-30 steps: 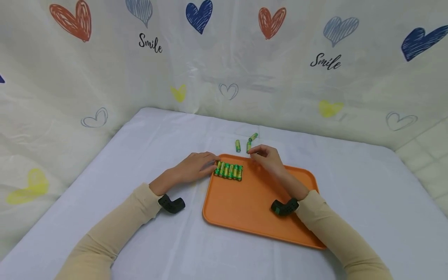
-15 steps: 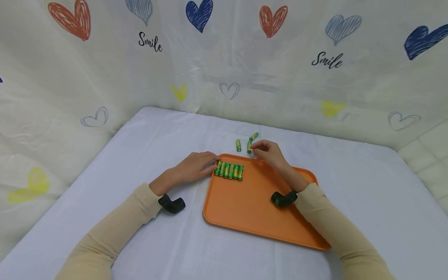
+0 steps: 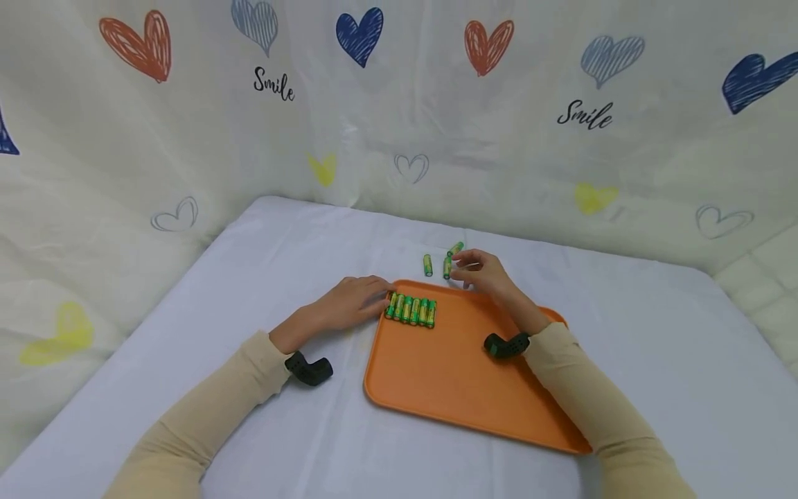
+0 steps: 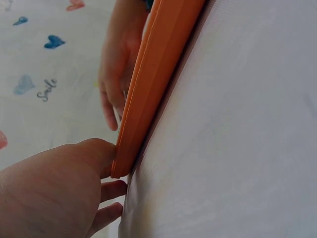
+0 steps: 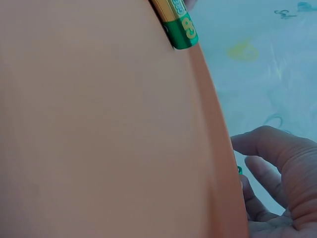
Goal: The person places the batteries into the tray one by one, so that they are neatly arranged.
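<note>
In the head view, several green-and-yellow batteries [image 3: 414, 312] lie side by side in a row at the far left corner of an orange tray [image 3: 461, 381]. My left hand [image 3: 352, 303] rests at that corner, fingers stretched over the rim beside the row; its thumb touches the tray's outer wall in the left wrist view. Past the far rim, my right hand [image 3: 486, 272] has thumb and fingers apart beside a standing-looking loose battery [image 3: 447, 267]. Whether they touch it is unclear. Only a sliver of green shows by its fingers in the right wrist view.
Two other loose batteries lie beyond the tray: one battery [image 3: 427, 265] to the left, another battery [image 3: 456, 248] farther back. A white cloth covers the table [image 3: 268, 443]. Behind it hangs a heart-printed sheet [image 3: 511, 152].
My right hand has shifted slightly right and its fingers have spread a little around the near loose battery. The left hand and the row stay put; the head view has tilted slightly.
</note>
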A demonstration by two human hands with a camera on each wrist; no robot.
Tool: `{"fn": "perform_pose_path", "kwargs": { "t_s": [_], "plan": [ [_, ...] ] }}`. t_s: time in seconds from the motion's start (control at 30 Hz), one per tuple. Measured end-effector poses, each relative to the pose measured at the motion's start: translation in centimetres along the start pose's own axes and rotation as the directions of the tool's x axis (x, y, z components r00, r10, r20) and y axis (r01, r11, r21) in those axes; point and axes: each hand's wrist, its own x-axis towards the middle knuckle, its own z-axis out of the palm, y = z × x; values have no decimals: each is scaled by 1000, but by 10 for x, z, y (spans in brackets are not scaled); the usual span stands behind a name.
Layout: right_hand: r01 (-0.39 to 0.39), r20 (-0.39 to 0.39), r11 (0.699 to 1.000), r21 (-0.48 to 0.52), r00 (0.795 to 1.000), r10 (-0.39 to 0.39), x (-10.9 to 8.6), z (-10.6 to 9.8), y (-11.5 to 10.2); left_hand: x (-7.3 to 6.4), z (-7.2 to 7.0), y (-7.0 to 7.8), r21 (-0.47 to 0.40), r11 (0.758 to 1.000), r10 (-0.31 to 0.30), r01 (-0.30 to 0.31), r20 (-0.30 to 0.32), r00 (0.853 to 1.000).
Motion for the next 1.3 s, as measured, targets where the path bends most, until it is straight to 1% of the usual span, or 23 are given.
{"fn": "perform_pose_path", "kwargs": {
  "t_s": [0.1, 0.23, 0.47, 0.67, 0.83, 0.93, 1.17, 1.3],
  "plan": [
    [14, 22, 1000, 14, 1000, -15, 2, -1, 2, 0, 1, 1, 13, 1000, 3, -3, -5, 1000],
    [12, 42, 1000, 9, 999, -13, 5, 0, 2, 1, 2, 0, 30, 1000, 5, -5, -8, 1000],
    [-23, 73, 1000, -14, 997, 24, 8, 0, 2, 1, 4, 0, 30, 1000, -7, 7, -2, 1000],
    [-34, 86, 999, -27, 996, 36, 8, -1, 2, 1, 4, 0, 26, 1000, -7, 7, -1, 1000],
    [-48, 88, 998, -30, 995, 50, 7, 0, -1, 0, 3, 1, 23, 1000, 0, 0, -11, 1000],
    [-49, 76, 998, -49, 996, 53, 7, 0, -2, 0, 2, 1, 23, 1000, -1, 2, -13, 1000],
    [-68, 47, 994, -90, 996, 73, 7, 2, -1, 1, 3, 0, 20, 1000, -15, 15, 0, 1000],
    [-78, 34, 993, -92, 996, 81, 6, 3, -1, 0, 3, -1, 27, 1000, -13, 13, 2, 1000]
  ]
}}
